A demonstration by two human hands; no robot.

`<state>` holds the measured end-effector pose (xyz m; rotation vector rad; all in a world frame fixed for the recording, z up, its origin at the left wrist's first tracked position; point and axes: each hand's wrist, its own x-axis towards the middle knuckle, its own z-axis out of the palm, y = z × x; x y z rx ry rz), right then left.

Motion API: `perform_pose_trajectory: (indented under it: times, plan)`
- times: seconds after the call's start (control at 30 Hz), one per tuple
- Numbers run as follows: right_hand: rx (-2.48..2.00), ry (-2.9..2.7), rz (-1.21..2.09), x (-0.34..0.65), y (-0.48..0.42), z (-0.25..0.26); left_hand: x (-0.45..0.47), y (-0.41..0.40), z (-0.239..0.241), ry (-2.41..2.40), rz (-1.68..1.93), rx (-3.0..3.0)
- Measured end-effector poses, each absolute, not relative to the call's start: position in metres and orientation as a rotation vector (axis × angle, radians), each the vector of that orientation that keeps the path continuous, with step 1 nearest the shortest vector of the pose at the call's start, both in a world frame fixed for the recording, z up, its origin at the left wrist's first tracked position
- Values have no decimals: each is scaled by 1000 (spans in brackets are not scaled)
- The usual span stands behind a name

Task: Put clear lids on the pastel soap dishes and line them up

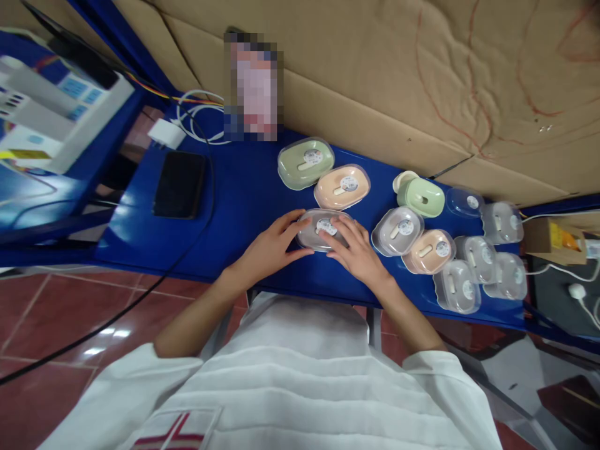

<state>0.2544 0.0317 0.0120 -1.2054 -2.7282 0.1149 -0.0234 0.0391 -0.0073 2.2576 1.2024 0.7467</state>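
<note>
A grey oval soap box [319, 241] with a clear lid and a round label lies on the blue table before me. My left hand [272, 249] grips its left end, thumb on the near side. From the right, my right hand [357, 251] closes around the other end, its fingers lying over the lid. Just behind it sit a peach soap box [338, 191] and a green soap box [300, 167], both under clear lids with labels.
On the right are a light green box [424, 197], a grey lidded box [398, 232], a peach lidded box [429, 251] and several clear lids [457, 287]. A black device [179, 185], a white charger [166, 133] and a black cable [180, 257] lie left. Cardboard [365, 94] stands behind.
</note>
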Motion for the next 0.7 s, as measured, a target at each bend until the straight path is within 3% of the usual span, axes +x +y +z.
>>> perform_pose_trajectory:
  times: [0.33,0.57,0.7]
  plan:
    - [-1194,-2707,-13,250,23,11,-23,37,-8,1255,759,2305]
    - [-1823,-2137,-181,293,-5,26,-7,50,7,1545,665,2315]
    - [-1925,-2058,-161,289,-31,27,21,76,15,1599,539,2379]
